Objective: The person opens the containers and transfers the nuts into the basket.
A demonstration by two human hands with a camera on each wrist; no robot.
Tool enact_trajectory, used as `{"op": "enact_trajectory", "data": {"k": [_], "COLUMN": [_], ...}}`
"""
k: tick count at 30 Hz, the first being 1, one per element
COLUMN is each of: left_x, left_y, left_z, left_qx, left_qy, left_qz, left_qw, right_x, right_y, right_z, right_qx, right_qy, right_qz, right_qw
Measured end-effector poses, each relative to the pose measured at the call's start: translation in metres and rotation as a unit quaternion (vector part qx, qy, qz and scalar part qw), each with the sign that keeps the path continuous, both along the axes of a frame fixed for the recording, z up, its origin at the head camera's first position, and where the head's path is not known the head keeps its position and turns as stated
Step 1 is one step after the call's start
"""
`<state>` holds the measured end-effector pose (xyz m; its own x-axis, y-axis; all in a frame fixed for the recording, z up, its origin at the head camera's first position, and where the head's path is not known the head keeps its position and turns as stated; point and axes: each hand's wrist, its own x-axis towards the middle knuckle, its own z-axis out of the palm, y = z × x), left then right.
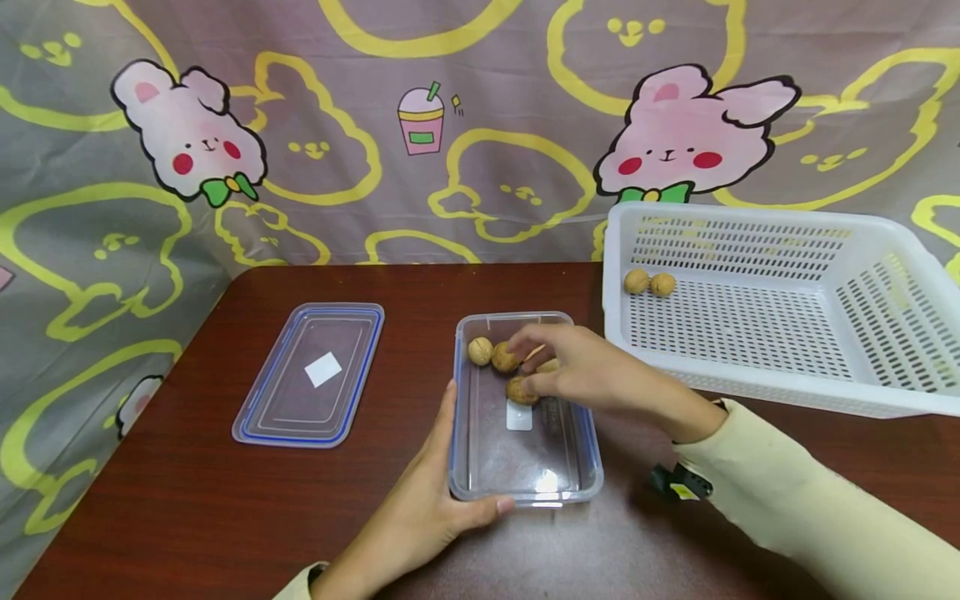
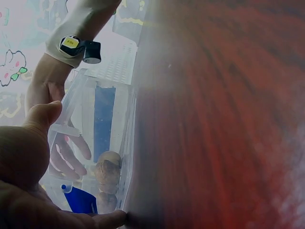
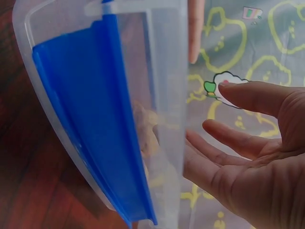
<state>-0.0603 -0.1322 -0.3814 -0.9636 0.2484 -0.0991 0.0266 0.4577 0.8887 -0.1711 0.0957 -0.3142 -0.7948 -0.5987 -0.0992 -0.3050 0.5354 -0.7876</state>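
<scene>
A clear plastic food container (image 1: 487,458) stands lidless on the table, with several walnuts (image 1: 480,351) grouped toward its far end. My left hand (image 1: 431,492) holds its near left corner, thumb across the front wall and fingers along the left side. Over the far right part of the container reaches my right hand (image 1: 573,367), its fingertips right at the walnuts in the head view. The right wrist view shows that hand's fingers (image 3: 228,136) loosely spread with no walnut between them. A blue side clip (image 3: 90,109) hangs along the container's wall.
The container's lid (image 1: 300,408), edged with a blue seal, lies flat at the left. A white perforated basket (image 1: 750,375) stands at the right, with two walnuts (image 1: 649,283) in its far left corner. A patterned cloth (image 1: 517,100) hangs behind the table (image 1: 187,500).
</scene>
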Motion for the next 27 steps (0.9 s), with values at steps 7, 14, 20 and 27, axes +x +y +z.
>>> {"op": "enact_trajectory", "data": {"k": [7, 14, 20, 27], "left_x": [0.0, 0.0, 0.001, 0.001], "left_y": [0.0, 0.0, 0.0, -0.001], "left_z": [0.0, 0.0, -0.001, -0.001], "left_qx": [-0.003, -0.004, -0.003, -0.005], "left_qy": [-0.004, -0.002, -0.003, -0.003], "left_qz": [0.0, 0.001, 0.003, 0.001], "left_qw": [1.0, 1.0, 1.0, 1.0], "right_x": [0.0, 0.001, 0.001, 0.002], "right_y": [-0.007, -0.01, -0.011, -0.016], "right_z": [-0.009, -0.012, -0.013, -0.016], "right_qx": [0.0, 0.012, 0.019, 0.02], "right_qy": [-0.006, 0.007, 0.015, 0.018], "right_qz": [0.0, -0.006, -0.006, -0.008], "right_qw": [1.0, 1.0, 1.0, 1.0]}}
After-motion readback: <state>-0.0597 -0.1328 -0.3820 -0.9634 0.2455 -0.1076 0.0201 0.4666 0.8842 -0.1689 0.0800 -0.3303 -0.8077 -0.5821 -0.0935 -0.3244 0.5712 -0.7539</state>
